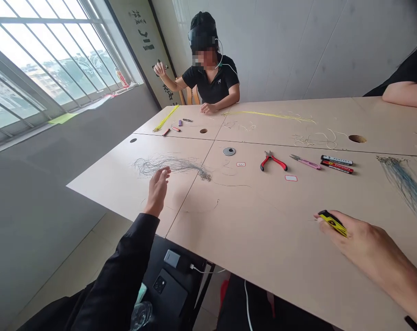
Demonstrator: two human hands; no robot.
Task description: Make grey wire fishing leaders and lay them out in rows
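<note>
My left hand (157, 189) is over the near edge of a bundle of thin grey-blue cords (170, 163), its fingers stretched forward and slightly curved. Nothing can be made out in it. Small metal clasps (205, 174) cluster at the bundle's right end. One loose cord with a small hook (217, 201) at its end lies just right of this hand. At the right, my right hand (356, 234) is closed around a yellow-and-black lighter (334, 224). A short thin strand seems to stick out by its fingertips, too fine to tell.
Red-handled pliers (273, 161), pink scissors (307, 162) and two markers (336, 164) lie mid-table. Another blue cord bundle (406, 186) is at far right. Across sits a person (211, 78) near yellow cords (273, 115); another person's arm (406, 94) rests at right.
</note>
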